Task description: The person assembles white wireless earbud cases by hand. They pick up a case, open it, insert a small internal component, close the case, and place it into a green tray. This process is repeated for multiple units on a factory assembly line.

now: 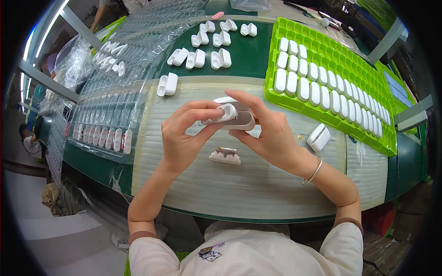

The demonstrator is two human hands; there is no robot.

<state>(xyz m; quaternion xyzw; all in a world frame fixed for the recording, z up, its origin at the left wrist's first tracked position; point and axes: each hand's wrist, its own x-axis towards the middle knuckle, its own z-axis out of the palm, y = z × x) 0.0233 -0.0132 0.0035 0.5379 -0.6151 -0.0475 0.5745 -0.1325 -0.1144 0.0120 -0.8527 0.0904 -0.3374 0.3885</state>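
Above the mat, my right hand (278, 135) is closed round a white earbud charging case shell (245, 122) with its lid raised. My left hand (182, 126) pinches a white inner insert (227, 111) with rounded wells at the shell's opening. Whether the insert is partly inside the shell, I cannot tell. Below my hands, a white inner frame with a metallic strip (224, 156) lies on the pale mat (193, 186). One white case (318, 137) rests to the right of my right wrist. Another open case (167, 84) stands beyond my left hand.
Several open white cases (221, 59) stand on the green table farther back. A bright green compartment tray (272, 95) at right holds rows of white cases. Clear plastic trays (108, 112) lie at left, one with white-and-red parts (102, 137). Small white pieces (110, 56) lie behind them.
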